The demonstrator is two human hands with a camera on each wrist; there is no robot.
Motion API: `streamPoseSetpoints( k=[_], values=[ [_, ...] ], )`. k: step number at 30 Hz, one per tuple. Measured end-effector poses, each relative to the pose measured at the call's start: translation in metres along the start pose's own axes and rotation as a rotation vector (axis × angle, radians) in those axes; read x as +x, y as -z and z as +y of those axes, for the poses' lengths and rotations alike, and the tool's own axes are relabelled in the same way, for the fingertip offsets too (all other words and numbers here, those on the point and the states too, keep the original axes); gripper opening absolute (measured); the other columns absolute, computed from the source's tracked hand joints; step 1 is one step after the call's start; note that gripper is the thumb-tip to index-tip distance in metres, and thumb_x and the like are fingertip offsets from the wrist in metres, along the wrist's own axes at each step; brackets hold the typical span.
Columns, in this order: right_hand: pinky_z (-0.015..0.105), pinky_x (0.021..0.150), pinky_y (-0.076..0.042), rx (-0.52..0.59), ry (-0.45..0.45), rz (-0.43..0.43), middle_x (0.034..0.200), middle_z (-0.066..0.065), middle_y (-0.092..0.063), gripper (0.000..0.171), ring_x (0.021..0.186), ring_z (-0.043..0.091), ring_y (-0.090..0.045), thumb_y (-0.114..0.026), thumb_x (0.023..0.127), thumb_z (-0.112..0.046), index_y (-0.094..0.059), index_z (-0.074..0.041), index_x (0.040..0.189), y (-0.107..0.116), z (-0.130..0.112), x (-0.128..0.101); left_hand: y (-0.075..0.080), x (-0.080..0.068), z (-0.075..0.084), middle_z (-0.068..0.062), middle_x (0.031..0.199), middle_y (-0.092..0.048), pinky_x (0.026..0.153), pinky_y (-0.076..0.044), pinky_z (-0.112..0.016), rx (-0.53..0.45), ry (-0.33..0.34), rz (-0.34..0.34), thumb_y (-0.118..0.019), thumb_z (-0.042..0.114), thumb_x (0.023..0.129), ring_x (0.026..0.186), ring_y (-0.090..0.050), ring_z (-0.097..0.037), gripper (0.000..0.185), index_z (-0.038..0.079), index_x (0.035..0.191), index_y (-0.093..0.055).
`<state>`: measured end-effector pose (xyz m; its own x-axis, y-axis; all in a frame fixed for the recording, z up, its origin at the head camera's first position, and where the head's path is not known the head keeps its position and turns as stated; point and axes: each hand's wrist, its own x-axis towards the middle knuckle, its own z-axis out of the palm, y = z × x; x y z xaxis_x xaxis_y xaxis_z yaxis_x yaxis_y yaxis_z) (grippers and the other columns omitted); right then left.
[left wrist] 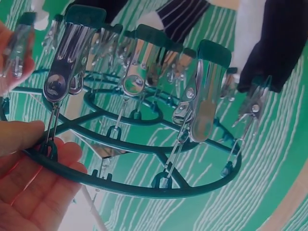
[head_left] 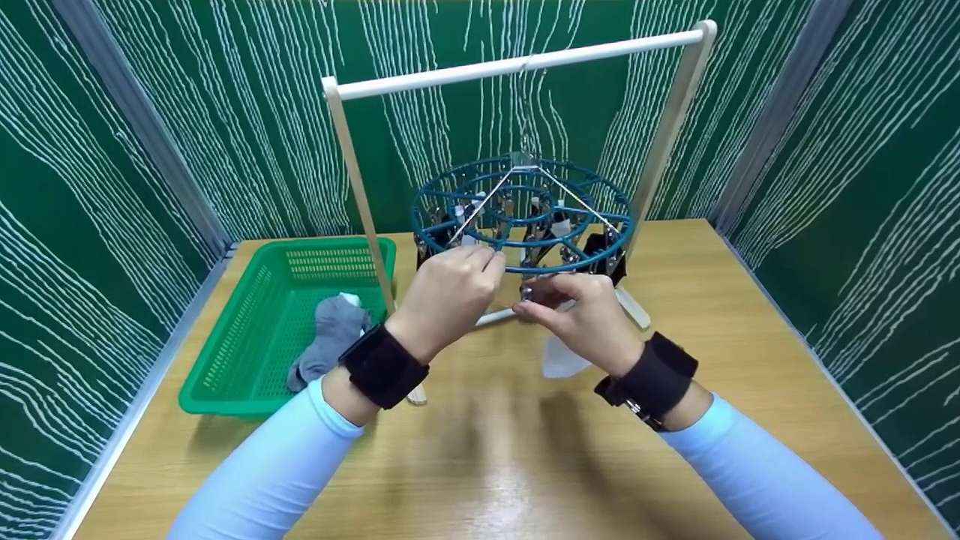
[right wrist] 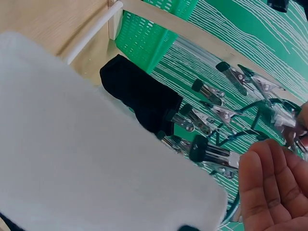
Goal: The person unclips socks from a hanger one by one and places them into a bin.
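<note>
A round dark-green clip hanger (head_left: 517, 268) hangs from a white bar by cords and a hook. My left hand (head_left: 454, 289) grips its near rim, thumb above and fingers beneath in the left wrist view. At the front of the ring, my right hand (head_left: 585, 304) pinches a metal clip (left wrist: 19, 45) with green tips between thumb and fingers. Several other clips (left wrist: 211, 91) dangle around the rings. Below the right hand a white sock (head_left: 564, 358) shows, large in the right wrist view. A black sock (right wrist: 139, 96) hangs beyond it, and a black-and-white striped one (left wrist: 178, 19) hangs farther round.
A wooden stand (head_left: 671, 127) with a white top bar (head_left: 465, 73) holds the hanger over the table (head_left: 510, 465). On the left, a green basket (head_left: 225, 360) contains grey socks (head_left: 330, 334) beside the stand's leg. Green walls with white streaks enclose the table.
</note>
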<state>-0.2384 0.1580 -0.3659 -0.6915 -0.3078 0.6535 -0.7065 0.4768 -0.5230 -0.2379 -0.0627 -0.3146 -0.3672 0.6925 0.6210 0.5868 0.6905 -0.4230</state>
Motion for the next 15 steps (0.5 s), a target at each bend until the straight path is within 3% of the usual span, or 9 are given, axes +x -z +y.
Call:
streamPoseSetpoints(
  k=[8, 15],
  values=[
    [0.02, 0.069, -0.061, -0.05, 0.132, 0.076, 0.086, 0.01, -0.08, 0.018, 0.072, 0.019, -0.074, -0.092, 0.086, -0.007, -0.081, 0.001, 0.097, 0.006, -0.004, -0.003, -0.005, -0.006, -0.011, -0.013, 0.106, -0.082, 0.089, -0.067, -0.034, -0.06, 0.004, -0.018, -0.073, 0.001, 0.099, 0.098, -0.08, -0.026, 0.011, 0.0, 0.108, -0.079],
    [0.004, 0.078, -0.053, -0.079, 0.228, 0.152, 0.088, 0.014, -0.08, 0.015, 0.074, 0.024, -0.074, -0.085, 0.087, 0.007, -0.08, 0.004, 0.1, 0.02, -0.011, -0.005, -0.013, -0.013, -0.021, -0.011, 0.098, -0.081, 0.085, -0.067, -0.034, -0.104, 0.015, -0.026, -0.073, -0.004, 0.097, 0.09, -0.078, -0.025, 0.009, 0.001, 0.102, -0.077]
  ],
)
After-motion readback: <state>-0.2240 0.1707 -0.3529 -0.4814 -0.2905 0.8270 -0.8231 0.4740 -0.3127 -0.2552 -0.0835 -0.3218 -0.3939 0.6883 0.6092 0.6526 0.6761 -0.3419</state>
